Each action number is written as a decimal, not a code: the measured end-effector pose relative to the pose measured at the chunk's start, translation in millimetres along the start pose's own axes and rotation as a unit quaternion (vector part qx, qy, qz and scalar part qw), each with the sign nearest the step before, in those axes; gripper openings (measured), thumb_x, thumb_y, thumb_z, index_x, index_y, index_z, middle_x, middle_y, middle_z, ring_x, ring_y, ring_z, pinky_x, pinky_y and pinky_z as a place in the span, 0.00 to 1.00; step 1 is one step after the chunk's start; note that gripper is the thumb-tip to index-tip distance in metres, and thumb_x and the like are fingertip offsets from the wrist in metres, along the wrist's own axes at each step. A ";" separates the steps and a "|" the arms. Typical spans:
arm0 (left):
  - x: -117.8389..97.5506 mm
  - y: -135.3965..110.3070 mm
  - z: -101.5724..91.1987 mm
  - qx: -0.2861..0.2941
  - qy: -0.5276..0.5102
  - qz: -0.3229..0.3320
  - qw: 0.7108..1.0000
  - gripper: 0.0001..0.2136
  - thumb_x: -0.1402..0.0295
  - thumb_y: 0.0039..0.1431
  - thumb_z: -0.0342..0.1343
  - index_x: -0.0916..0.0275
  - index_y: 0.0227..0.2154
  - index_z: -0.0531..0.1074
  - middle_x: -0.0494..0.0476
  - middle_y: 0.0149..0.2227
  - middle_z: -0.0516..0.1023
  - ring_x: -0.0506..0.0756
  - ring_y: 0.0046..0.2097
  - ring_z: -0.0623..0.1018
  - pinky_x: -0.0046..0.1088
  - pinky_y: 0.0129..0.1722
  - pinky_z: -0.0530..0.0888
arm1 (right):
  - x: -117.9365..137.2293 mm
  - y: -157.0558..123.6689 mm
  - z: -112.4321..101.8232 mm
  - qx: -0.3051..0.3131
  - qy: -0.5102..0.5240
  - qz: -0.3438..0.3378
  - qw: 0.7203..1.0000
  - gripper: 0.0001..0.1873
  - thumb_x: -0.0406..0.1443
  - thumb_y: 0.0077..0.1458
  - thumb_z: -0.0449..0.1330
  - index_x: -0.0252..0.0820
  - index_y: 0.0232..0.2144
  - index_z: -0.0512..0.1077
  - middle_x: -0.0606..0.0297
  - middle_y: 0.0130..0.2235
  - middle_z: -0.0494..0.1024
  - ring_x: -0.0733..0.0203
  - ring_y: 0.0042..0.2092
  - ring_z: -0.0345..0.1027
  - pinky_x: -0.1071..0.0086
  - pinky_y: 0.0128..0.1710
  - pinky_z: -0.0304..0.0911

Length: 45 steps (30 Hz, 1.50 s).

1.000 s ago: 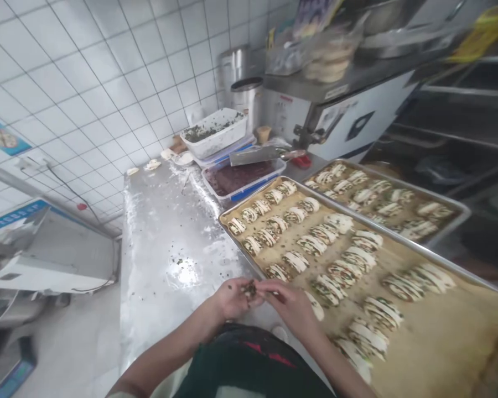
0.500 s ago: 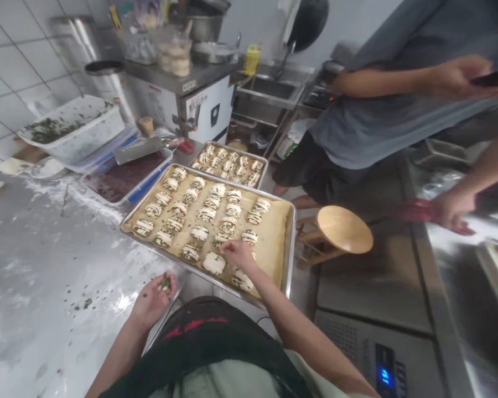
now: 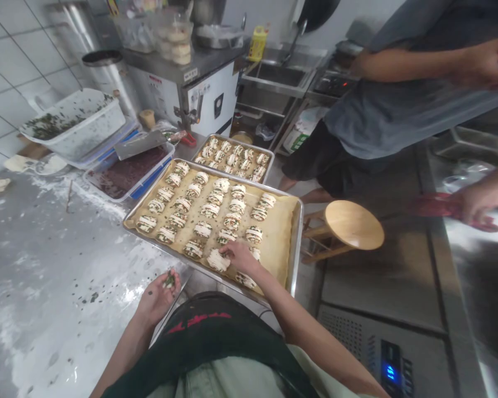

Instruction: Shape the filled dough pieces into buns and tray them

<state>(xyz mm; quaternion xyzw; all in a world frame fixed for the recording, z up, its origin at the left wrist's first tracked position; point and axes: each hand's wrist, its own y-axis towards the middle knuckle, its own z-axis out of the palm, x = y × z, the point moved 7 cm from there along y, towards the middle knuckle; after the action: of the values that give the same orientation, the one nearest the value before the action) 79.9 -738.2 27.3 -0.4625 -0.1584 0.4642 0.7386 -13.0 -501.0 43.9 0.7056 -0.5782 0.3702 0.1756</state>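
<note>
My left hand (image 3: 161, 297), cupped with its palm up over the floured worktop, holds a small heap of chopped green herbs (image 3: 169, 281). My right hand (image 3: 238, 256) reaches over the near side of a baking tray (image 3: 297, 243) lined with brown paper. Its fingers are pinched together at the upper right edge of a pale, plain-topped dough roll (image 3: 218, 260); what lies between the fingertips is hidden. Around it sit several rows of striped, herb-flecked rolls (image 3: 203, 229). The tray's near edge is close to my apron (image 3: 207, 337).
Behind lies a second tray of rolls (image 3: 232, 160). At left are a white tub of chopped greens (image 3: 74, 121) and a tub of dark red filling (image 3: 120, 174) with a cleaver (image 3: 139, 145) across it. A wooden stool (image 3: 354, 225) and a co-worker (image 3: 382, 110) are at right.
My right hand has moved slightly down to the plain-topped roll's edge, fingers still pinched. My left hand stays cupped around the herbs. The view has shifted a little; the co-worker's upper hand has moved right.
</note>
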 end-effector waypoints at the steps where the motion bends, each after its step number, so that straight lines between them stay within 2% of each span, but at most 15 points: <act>1: 0.7 0.4 0.3 0.004 0.002 -0.002 1.000 0.06 0.80 0.57 0.47 0.72 0.30 0.69 0.62 0.31 0.73 0.52 0.33 0.75 0.27 0.32 0.77 | -0.3 2.5 0.2 0.004 -0.008 0.006 1.000 0.19 0.20 0.44 0.51 0.39 0.32 0.76 0.62 0.36 0.78 0.62 0.38 0.70 0.70 0.40 0.64; 5: 3.4 4.2 1.3 0.017 0.006 -0.011 1.000 0.07 0.79 0.57 0.46 0.70 0.30 0.69 0.61 0.31 0.73 0.52 0.32 0.76 0.28 0.32 0.77 | 11.5 20.0 9.4 0.026 -0.041 -0.027 0.998 0.19 0.19 0.41 0.50 0.40 0.28 0.75 0.64 0.33 0.78 0.63 0.36 0.70 0.72 0.39 0.63; 9: 2.6 5.7 1.9 0.019 0.018 -0.008 1.000 0.06 0.79 0.57 0.46 0.69 0.31 0.68 0.60 0.31 0.73 0.52 0.32 0.76 0.28 0.31 0.77 | 24.6 23.2 13.7 -0.002 -0.047 -0.092 0.995 0.20 0.18 0.40 0.48 0.38 0.29 0.74 0.62 0.34 0.75 0.62 0.39 0.68 0.71 0.42 0.62; 12: 0.9 3.5 1.3 0.017 0.016 -0.006 1.000 0.06 0.79 0.57 0.46 0.70 0.31 0.69 0.60 0.30 0.73 0.52 0.32 0.76 0.28 0.31 0.77 | 22.1 8.4 11.5 -0.004 -0.041 -0.111 0.993 0.24 0.18 0.40 0.47 0.37 0.35 0.73 0.59 0.39 0.74 0.61 0.44 0.66 0.69 0.46 0.61; 17: 1.4 -0.1 -2.0 -0.001 -0.006 -0.019 1.000 0.07 0.78 0.57 0.45 0.69 0.30 0.69 0.60 0.29 0.73 0.51 0.31 0.76 0.27 0.30 0.77 | 13.4 -11.7 10.6 0.052 -0.038 -0.132 0.989 0.36 0.17 0.35 0.48 0.40 0.49 0.67 0.57 0.51 0.70 0.59 0.51 0.64 0.68 0.50 0.59; 20: 2.0 -0.1 0.6 0.004 0.000 -0.013 1.000 0.07 0.79 0.57 0.45 0.69 0.30 0.69 0.60 0.29 0.73 0.51 0.30 0.76 0.27 0.30 0.77 | 12.9 -5.1 9.6 0.052 -0.049 -0.117 0.991 0.35 0.16 0.36 0.48 0.40 0.47 0.69 0.59 0.49 0.73 0.59 0.49 0.66 0.68 0.49 0.60; 24: 3.0 0.4 3.4 0.004 0.008 -0.008 1.000 0.07 0.79 0.57 0.46 0.69 0.30 0.69 0.59 0.28 0.73 0.51 0.30 0.76 0.28 0.30 0.77 | 15.1 7.2 5.0 0.004 -0.040 -0.084 0.996 0.23 0.19 0.43 0.49 0.39 0.38 0.73 0.60 0.40 0.77 0.60 0.42 0.70 0.68 0.45 0.63; 29: 1.5 -0.6 2.0 0.016 0.011 -0.005 1.000 0.07 0.79 0.57 0.45 0.70 0.30 0.69 0.61 0.29 0.73 0.51 0.31 0.76 0.28 0.31 0.77 | 13.7 -1.8 1.2 -0.045 -0.019 -0.104 0.993 0.14 0.22 0.48 0.51 0.38 0.28 0.74 0.60 0.36 0.75 0.62 0.39 0.69 0.69 0.42 0.63; 34: 0.8 -2.9 -2.3 0.010 0.003 0.003 1.000 0.07 0.79 0.57 0.46 0.70 0.29 0.68 0.60 0.29 0.73 0.51 0.31 0.76 0.27 0.31 0.77 | 14.9 -2.4 5.5 -0.046 -0.039 -0.087 0.994 0.16 0.21 0.49 0.50 0.37 0.31 0.75 0.58 0.36 0.74 0.61 0.38 0.68 0.69 0.42 0.62; 38: 2.7 -4.0 0.6 0.022 0.008 0.001 1.000 0.07 0.79 0.56 0.46 0.69 0.28 0.68 0.59 0.29 0.73 0.51 0.31 0.76 0.27 0.32 0.77 | 31.9 8.3 11.7 -0.017 -0.055 -0.102 0.993 0.23 0.18 0.46 0.48 0.39 0.38 0.74 0.58 0.40 0.74 0.61 0.43 0.67 0.70 0.45 0.61; 41: 3.0 -4.4 0.4 0.021 0.009 0.002 1.000 0.07 0.79 0.56 0.46 0.69 0.29 0.68 0.60 0.29 0.73 0.51 0.31 0.76 0.27 0.32 0.77 | 34.7 9.2 13.0 0.014 -0.076 -0.103 0.992 0.30 0.16 0.41 0.47 0.39 0.43 0.72 0.59 0.43 0.75 0.60 0.45 0.67 0.70 0.46 0.60; 45: 4.9 -4.0 -6.1 0.013 0.006 -0.006 1.000 0.07 0.78 0.56 0.45 0.69 0.30 0.69 0.60 0.29 0.73 0.52 0.31 0.76 0.28 0.31 0.77 | 21.7 3.2 6.8 0.025 -0.084 -0.068 0.994 0.26 0.18 0.43 0.48 0.41 0.39 0.74 0.61 0.42 0.77 0.60 0.42 0.70 0.70 0.44 0.62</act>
<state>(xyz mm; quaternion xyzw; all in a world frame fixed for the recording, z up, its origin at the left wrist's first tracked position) 88.7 -738.0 26.5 -0.4550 -0.1505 0.4591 0.7480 -12.7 -521.3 54.5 0.7764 -0.5319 0.3107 0.1334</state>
